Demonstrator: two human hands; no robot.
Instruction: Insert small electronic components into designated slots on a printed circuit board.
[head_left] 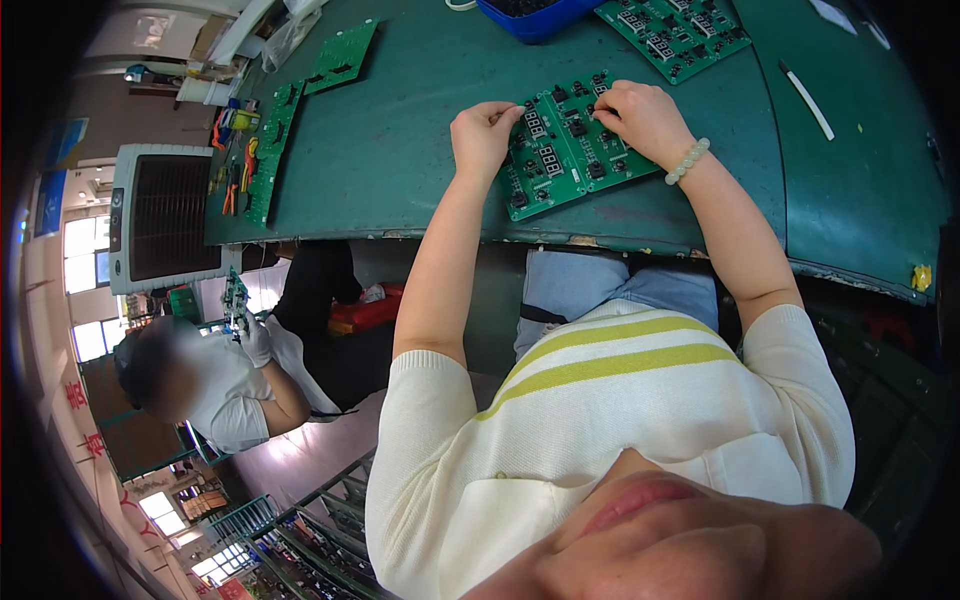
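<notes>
A green circuit board (568, 168) lies on the green tabletop in front of me, with several dark digit displays and small black parts on it. My left hand (484, 140) is closed in a pinch at its left edge, fingertips against the board beside a display. Over the board's upper right part, my right hand (645, 120) is also pinched closed, its fingertips down among the small parts. Whatever may be between those right fingers is hidden. A pale green bead bracelet (687, 162) circles my right wrist.
More circuit boards lie at the far right (676, 38) and the left (342, 56). A blue bin (535, 20) of small dark parts stands at the far edge. Hand tools (232, 188) lie at the table's left end. Left of me, a gloved person (255, 345) holds a circuit board.
</notes>
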